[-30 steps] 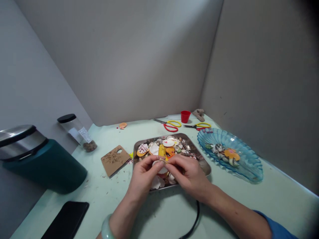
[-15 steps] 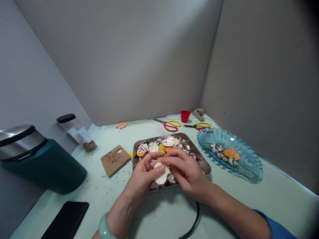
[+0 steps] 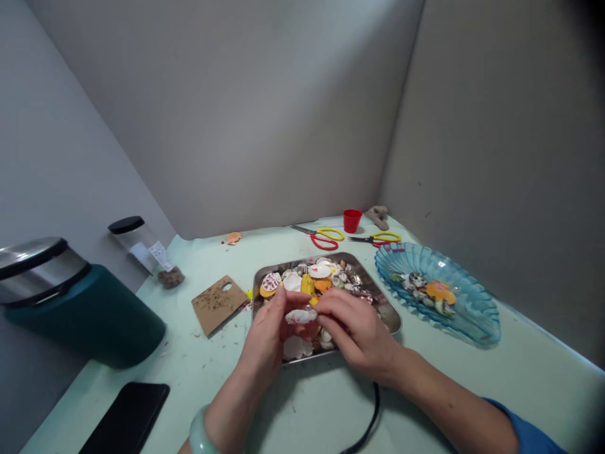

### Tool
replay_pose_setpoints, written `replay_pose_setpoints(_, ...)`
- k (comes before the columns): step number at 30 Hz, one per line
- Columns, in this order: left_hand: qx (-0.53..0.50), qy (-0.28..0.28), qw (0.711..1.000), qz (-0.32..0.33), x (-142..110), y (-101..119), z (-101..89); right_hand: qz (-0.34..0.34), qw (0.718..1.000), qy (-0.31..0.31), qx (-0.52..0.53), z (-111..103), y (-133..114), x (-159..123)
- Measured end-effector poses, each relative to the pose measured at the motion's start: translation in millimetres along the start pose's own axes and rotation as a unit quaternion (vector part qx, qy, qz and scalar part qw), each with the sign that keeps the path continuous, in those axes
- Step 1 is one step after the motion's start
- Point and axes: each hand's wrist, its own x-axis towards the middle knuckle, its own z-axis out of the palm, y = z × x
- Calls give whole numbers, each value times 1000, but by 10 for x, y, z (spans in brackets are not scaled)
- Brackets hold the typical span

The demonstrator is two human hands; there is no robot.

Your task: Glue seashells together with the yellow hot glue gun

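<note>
A metal tray [image 3: 390,312] full of mixed seashells stands in the middle of the pale green table. Both my hands are over its near edge. My left hand [image 3: 269,337] and my right hand [image 3: 357,331] pinch one white shell with red marks [image 3: 300,315] between their fingertips, just above the other shells. Another white shell [image 3: 297,347] lies in the tray right under it. A pale green bangle [image 3: 201,435] is on my left wrist.
A blue glass dish [image 3: 467,309] with a few shells sits to the right. Two pairs of scissors [image 3: 326,237] [image 3: 380,239] and a red cup [image 3: 351,221] lie behind. A cardboard piece [image 3: 218,304], jar [image 3: 142,247], bin [image 3: 70,309] and black phone [image 3: 125,419] are left.
The white shell turned in my fingers from face-up to nearly edge-on and flat. Both hands dropped slightly over the tray's near edge.
</note>
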Motion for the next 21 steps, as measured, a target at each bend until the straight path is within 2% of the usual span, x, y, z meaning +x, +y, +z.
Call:
replay_pose_setpoints(4,57,-8,997,44,2,-23,-18,34,999,-12,-17,0,-24,4)
replay_pose_setpoints(7,111,1,992,53,-5,-41,-28,38,999,-22,-29,7,-29,4)
replay_pose_setpoints(11,106,11,991,81,-2,-68,-53,33,998,-13,-43,30,-4,-13)
replay_pose_setpoints(16,48,-17,999,18,-10,-68,-80,58,998,8,-13,35,5,-19)
replay_pose_setpoints(21,8,-29,999,15,-6,-48,-73,54,999,3,-1,24,-1,-6)
